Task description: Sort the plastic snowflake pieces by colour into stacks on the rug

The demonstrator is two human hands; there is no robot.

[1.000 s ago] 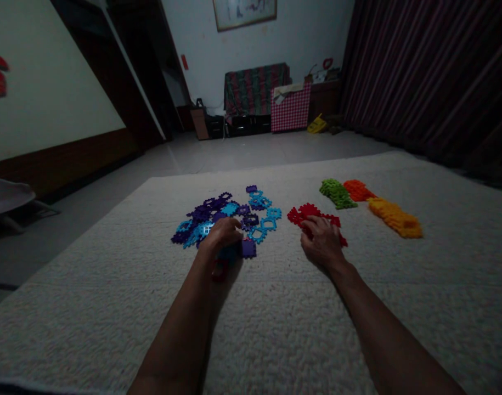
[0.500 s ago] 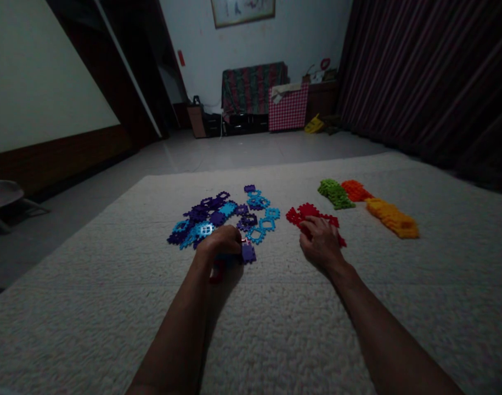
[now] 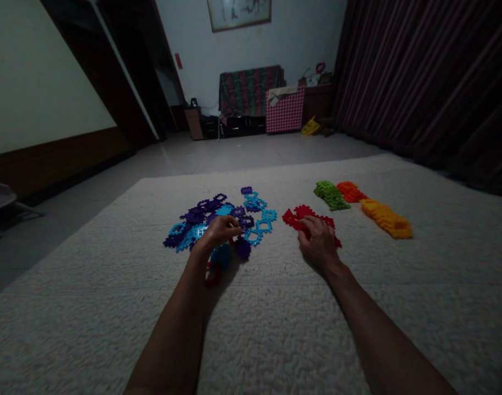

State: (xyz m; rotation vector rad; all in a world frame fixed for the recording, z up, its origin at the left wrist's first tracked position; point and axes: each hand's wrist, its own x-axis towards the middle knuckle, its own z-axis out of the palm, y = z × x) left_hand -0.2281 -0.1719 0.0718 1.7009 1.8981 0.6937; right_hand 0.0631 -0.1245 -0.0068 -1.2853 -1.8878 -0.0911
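Observation:
My left hand (image 3: 223, 230) is closed above the near edge of a loose heap of purple and blue toothed plastic pieces (image 3: 203, 209); what its fingers hold, if anything, is too small to name. Beneath it lie a blue piece (image 3: 221, 257), a purple piece (image 3: 243, 249) and a red piece (image 3: 212, 276), partly hidden by the wrist. Over the red pieces (image 3: 304, 210) rests my right hand (image 3: 317, 238), fingers curved and touching them. Whether it grips one cannot be seen.
Green pieces (image 3: 331, 195), orange-red pieces (image 3: 350, 191) and a row of yellow pieces (image 3: 385, 218) lie at the right on the pale textured mat (image 3: 275, 318). Farther back stand covered furniture (image 3: 251, 93) and a dark curtain (image 3: 390, 82).
My left hand has lifted slightly and moved a little left, uncovering more of the blue piece. My right hand stays on the red pieces. The whole view has shifted slightly.

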